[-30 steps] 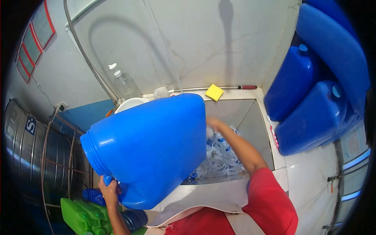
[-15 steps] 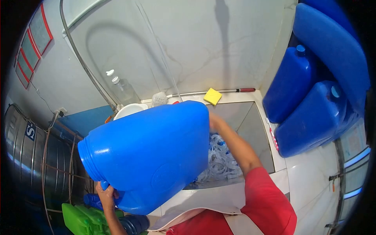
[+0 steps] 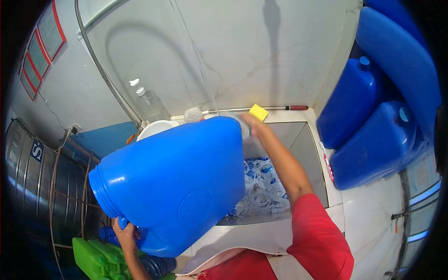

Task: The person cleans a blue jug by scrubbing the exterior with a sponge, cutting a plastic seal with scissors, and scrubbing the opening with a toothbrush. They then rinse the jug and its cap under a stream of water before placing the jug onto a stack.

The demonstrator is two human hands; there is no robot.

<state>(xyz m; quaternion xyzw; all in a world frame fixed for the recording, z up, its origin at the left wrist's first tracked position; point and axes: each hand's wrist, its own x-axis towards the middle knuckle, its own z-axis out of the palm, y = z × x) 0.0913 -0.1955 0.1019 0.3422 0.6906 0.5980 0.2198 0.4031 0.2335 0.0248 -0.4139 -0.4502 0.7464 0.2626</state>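
Note:
A large blue plastic jug point(image 3: 172, 177) lies tilted across the view, its wide threaded mouth facing left. Wrapped round its blue handle near the mouth is my left hand point(image 3: 126, 233). At the jug's upper right end, my right hand point(image 3: 254, 125) has its fingers round a pale, blurred scrubber point(image 3: 243, 127) that touches or nearly touches the jug. Just above that hand sits a yellow sponge point(image 3: 258, 112) on the ledge. Below, a sink point(image 3: 317, 163) holds many clear plastic rings and some blue pieces.
Blue jugs point(image 3: 350, 102) stand at the right. A pump bottle point(image 3: 150, 105), a white bowl point(image 3: 157, 127) and a red-handled brush point(image 3: 296, 108) line the back ledge. Green jugs point(image 3: 95, 256) are at lower left, beside a metal tank point(image 3: 28, 182). A toothbrush point(image 3: 329, 165) lies on the right ledge.
My right hand has come up from behind the jug's end, and the scrubber now shows. The jug has shifted slightly left. My left hand keeps its grip on the handle.

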